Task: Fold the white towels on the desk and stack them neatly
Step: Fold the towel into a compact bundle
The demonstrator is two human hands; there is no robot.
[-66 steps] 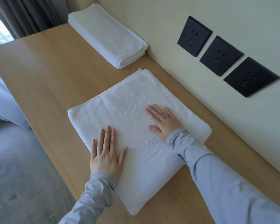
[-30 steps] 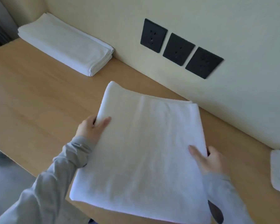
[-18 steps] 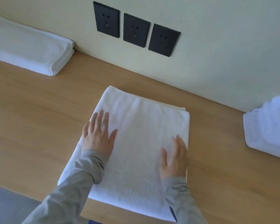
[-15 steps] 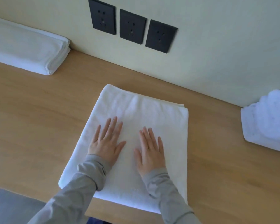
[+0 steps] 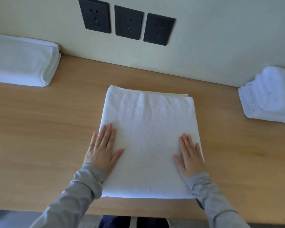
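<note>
A folded white towel lies flat in the middle of the wooden desk, a long rectangle running away from me. My left hand presses flat on its left edge, fingers straight. My right hand presses flat along its right edge, fingers straight too. A neat stack of folded white towels sits at the far left against the wall. A loosely bundled white towel lies at the far right.
Three black wall sockets sit on the wall behind the desk. The desk's front edge runs just below my forearms, with floor beyond it. Bare wood shows on both sides of the middle towel.
I lifted the folded towel and set it down turned lengthwise in front of me. My hands then slid apart from its centre to its left and right edges.
</note>
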